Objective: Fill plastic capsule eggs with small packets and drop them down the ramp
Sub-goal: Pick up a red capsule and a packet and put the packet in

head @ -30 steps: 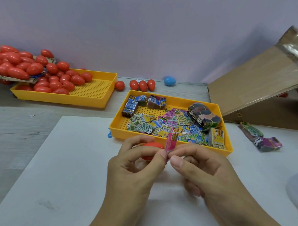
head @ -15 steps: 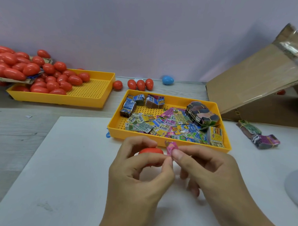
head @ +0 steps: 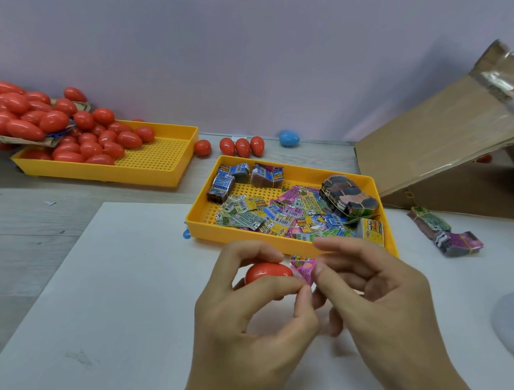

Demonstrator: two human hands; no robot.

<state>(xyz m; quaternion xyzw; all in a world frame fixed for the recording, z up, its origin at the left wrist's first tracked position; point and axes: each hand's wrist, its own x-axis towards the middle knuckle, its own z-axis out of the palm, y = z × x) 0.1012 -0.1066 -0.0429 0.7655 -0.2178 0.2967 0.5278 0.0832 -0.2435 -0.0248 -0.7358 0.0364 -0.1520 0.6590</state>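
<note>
**Packet at egg, both hands engaged**

Left hand (head: pixel 245 309) grips red capsule egg (head: pixel 268 272) over the white mat (head: pixel 122 277), near the yellow packet tray's (head: pixel 277 243) front wall. Right hand (head: pixel 372 297) pinches pink packet (head: pixel 304 269) touching the egg's right end. Cardboard ramp (head: pixel 437 146) stands at the table's far right.

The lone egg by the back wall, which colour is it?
Blue; the lone egg shows best in the head view.

Soft, even light (faint shadows), glare on tape, edges warped.
</note>
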